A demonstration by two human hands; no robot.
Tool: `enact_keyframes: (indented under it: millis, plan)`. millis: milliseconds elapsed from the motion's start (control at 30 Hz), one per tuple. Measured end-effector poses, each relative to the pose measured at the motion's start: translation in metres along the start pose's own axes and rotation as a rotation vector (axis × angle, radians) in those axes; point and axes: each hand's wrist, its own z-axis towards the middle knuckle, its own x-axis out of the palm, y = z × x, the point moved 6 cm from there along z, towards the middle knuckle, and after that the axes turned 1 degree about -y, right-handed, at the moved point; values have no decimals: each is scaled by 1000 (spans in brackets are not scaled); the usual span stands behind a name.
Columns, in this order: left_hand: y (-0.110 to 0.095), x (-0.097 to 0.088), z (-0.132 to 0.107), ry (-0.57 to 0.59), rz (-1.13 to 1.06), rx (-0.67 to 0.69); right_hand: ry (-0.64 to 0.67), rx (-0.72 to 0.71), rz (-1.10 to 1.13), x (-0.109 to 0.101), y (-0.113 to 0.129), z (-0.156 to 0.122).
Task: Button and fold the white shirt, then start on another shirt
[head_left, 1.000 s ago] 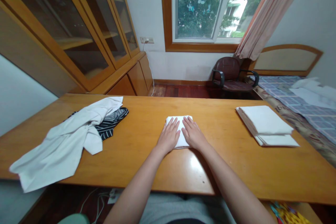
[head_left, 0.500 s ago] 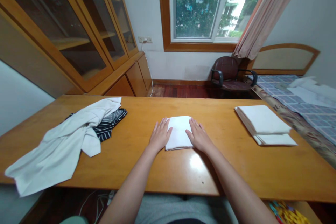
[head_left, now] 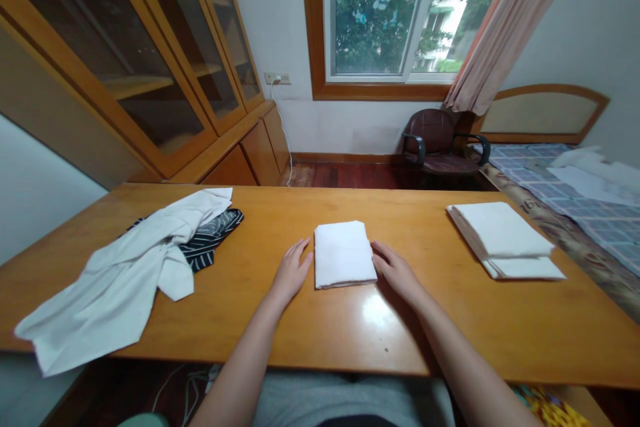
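A small folded white cloth (head_left: 345, 255) lies flat on the wooden table (head_left: 320, 340), straight in front of me. Just off its left edge rests my left hand (head_left: 293, 270), fingers stretched forward and holding nothing. My right hand (head_left: 395, 270) is at the cloth's right edge, its fingertips touching or very close to it; I cannot tell which. Its fingers are extended, with nothing gripped. Farther right sits a stack of folded white cloth (head_left: 505, 233). On the left a loose, crumpled white cloth (head_left: 120, 273) lies over a black-and-white striped cloth (head_left: 215, 233).
The crumpled cloth hangs past the table's front left edge. Beyond the table are a glass-doored cabinet (head_left: 150, 67), a brown armchair (head_left: 435, 140) and a bed (head_left: 575, 180). A drawer with yellow patterned fabric (head_left: 550, 407) stands out below the front right edge.
Both hands have come off the top of the folded cloth and moved outward, the left one to the left, the right one to the right. The cloth has stayed in place.
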Motion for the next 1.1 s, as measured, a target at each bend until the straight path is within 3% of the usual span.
enact_keyframes:
  millis: [233, 333, 400, 533, 733, 900, 1100]
  plan:
    - [-14, 13, -9, 72, -60, -75, 81, 145, 346, 11, 18, 2]
    - [-18, 16, -5, 118, -219, -141, 220, 157, 504, 18, 38, -1]
    - [-20, 17, -4, 151, -394, -192, 243, 168, 562, 19, 45, -5]
    - [-20, 21, -6, 181, -647, -308, 212, 213, 649, 20, 43, -11]
    - [-19, 32, -2, 189, -791, -417, 181, 230, 705, 29, 31, -13]
    - [-20, 37, 6, 221, -879, -448, -52, 300, 669, 28, 15, -10]
    - [-14, 31, 4, 182, -981, -433, -146, 370, 778, 32, 10, -16]
